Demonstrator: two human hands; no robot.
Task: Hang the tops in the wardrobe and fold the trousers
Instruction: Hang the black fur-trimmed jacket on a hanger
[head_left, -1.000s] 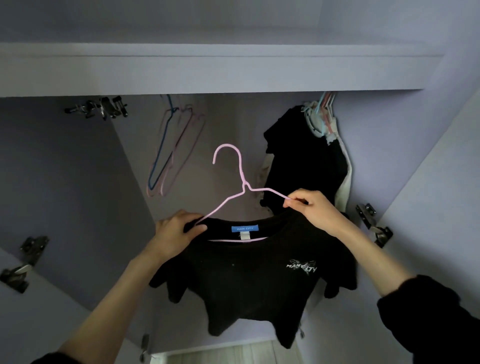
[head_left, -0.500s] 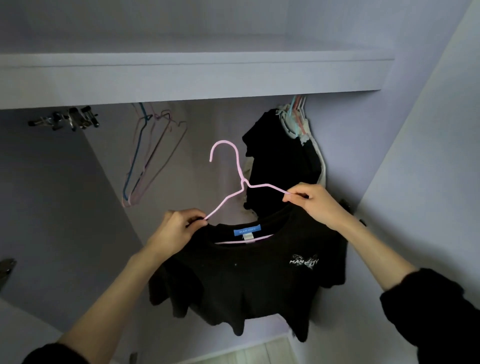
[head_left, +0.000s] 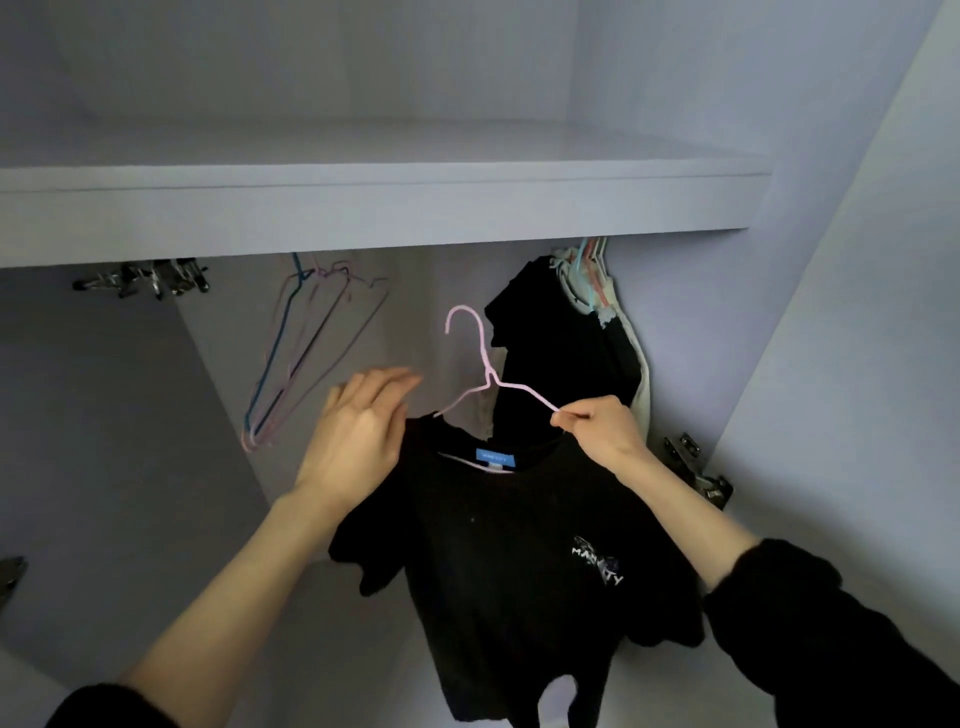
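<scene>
While your right hand (head_left: 602, 428) pinches the pink hanger (head_left: 485, 371) at its right shoulder, your left hand (head_left: 358, 436) is spread open beside the limp black top (head_left: 519, 561), held before the wardrobe; it looks light, so grip wire, not cloth.

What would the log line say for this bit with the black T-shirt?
step: hanging top | right hand: pinches pink hanger | left hand: open, beside black T-shirt | hanger hook: not yet on rail
</scene>
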